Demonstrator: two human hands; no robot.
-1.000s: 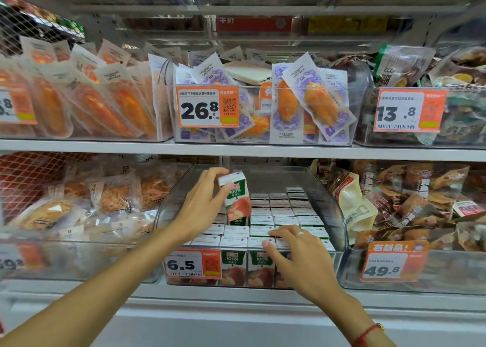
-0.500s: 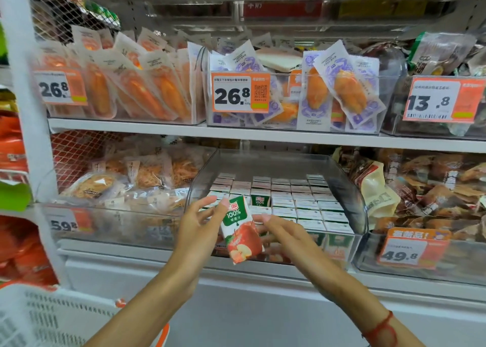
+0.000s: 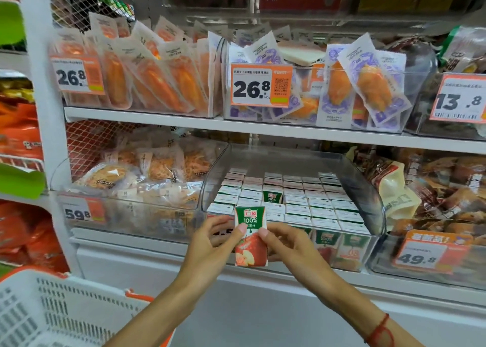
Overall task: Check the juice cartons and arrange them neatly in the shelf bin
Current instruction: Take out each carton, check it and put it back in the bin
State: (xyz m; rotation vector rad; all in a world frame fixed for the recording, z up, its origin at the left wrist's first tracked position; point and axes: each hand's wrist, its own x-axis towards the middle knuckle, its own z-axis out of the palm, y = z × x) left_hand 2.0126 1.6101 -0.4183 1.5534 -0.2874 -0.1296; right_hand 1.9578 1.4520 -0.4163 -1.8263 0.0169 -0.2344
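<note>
One slot gapes among the packed cartons (image 3: 297, 202) at 12 o'clock; the bin (image 3: 368, 188) walls flank, shelf (image 3: 263, 131) overhead.

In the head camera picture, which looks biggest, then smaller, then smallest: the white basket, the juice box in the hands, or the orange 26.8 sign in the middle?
1. White basket, by far the biggest, though it is nearest the camera and cut off.
2. and 3. The 26.8 sign and the juice box look about alike, so I won't rank them. Both hands, left and right, hold the box.

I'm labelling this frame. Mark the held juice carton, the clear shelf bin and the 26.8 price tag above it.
held juice carton (image 3: 251, 237), head view, front face
clear shelf bin (image 3: 368, 188), head view, right wall
26.8 price tag (image 3: 260, 85), head view, centre
</note>
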